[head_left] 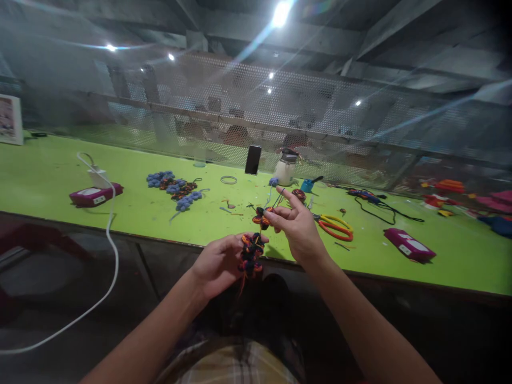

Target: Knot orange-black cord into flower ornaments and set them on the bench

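Observation:
My left hand (218, 265) is closed on a knobbly dark, orange and purple crocheted yarn piece (252, 255) over the table's front edge. Just above it, my right hand (294, 223) pinches a smaller matching yarn piece (263, 217), its index finger raised with thin strands near the tip. A yellow strand seems to run between the two pieces. Behind the right hand lie a blue yarn piece (273, 182) and a dark red yarn ball (298, 195). Scissors with yellow and orange handles (338, 228) rest to the right of that hand.
Blue and multicoloured crocheted pieces (176, 188) lie left of centre. Purple power sockets (96, 194) sit on the green table (224, 229), one with a white cable. A phone (253, 160), a jar (285, 168) and a blue container (307, 185) stand towards the mesh screen (240, 106).

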### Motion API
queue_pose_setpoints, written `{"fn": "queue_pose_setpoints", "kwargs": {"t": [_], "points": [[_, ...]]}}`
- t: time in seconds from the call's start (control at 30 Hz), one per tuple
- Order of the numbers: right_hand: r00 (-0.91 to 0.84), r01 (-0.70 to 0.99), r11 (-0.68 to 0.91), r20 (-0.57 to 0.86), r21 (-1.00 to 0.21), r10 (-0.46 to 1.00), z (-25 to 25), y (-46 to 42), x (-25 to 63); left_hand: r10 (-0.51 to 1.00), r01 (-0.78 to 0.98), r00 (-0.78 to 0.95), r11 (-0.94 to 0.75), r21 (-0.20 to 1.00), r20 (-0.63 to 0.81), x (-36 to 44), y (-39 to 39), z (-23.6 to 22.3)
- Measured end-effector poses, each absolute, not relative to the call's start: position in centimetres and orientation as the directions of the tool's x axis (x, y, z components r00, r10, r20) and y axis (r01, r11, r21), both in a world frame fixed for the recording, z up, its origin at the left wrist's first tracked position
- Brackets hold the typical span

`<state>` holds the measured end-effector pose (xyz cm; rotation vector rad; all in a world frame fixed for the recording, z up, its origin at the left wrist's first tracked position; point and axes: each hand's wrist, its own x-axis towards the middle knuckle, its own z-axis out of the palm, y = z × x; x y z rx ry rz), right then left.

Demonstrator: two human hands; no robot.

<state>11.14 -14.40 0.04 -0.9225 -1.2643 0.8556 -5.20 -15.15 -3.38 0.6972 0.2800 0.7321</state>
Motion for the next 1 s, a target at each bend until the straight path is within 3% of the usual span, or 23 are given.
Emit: {"fn": "queue_pose_setpoints", "kwargs": {"t": [0.17, 0.4, 0.53, 0.87, 1.0], "points": [[0.099, -0.026, 0.395, 0.391, -0.918, 0.915, 0.2, -14.9, 11.0, 0.741, -0.526, 0.671, 0.463, 0.713, 0.013, -4.9, -15.7, -3.2], [0.096, -0.018, 0.389, 0.385, -0.921, 0.918, 0.0, -15.0, 11.1, 0.889, -0.455, 0.452, 0.161, 0.876, 0.071, -4.4, -15.0, -3.9], [0.112, -0.009, 0.386, 0.383, -0.922, 0.917, -0.2, -14.6, 11.3, 0.902, -0.403, 0.419, 0.083, 0.911, 0.103, -4.3, -14.9, -4.3], [0.102, -0.026, 0.389, 0.385, -0.921, 0.917, 0.1, -14.6, 11.2, 0.856, -0.402, 0.512, 0.17, 0.9, 0.067, -4.4, -15.5, -3.7], [0.107, -0.013, 0.383, 0.379, -0.924, 0.919, 0.0, -14.4, 11.3, 0.89, -0.473, 0.454, 0.284, 0.834, -0.046, -4.6, -16.0, -3.6]]}}
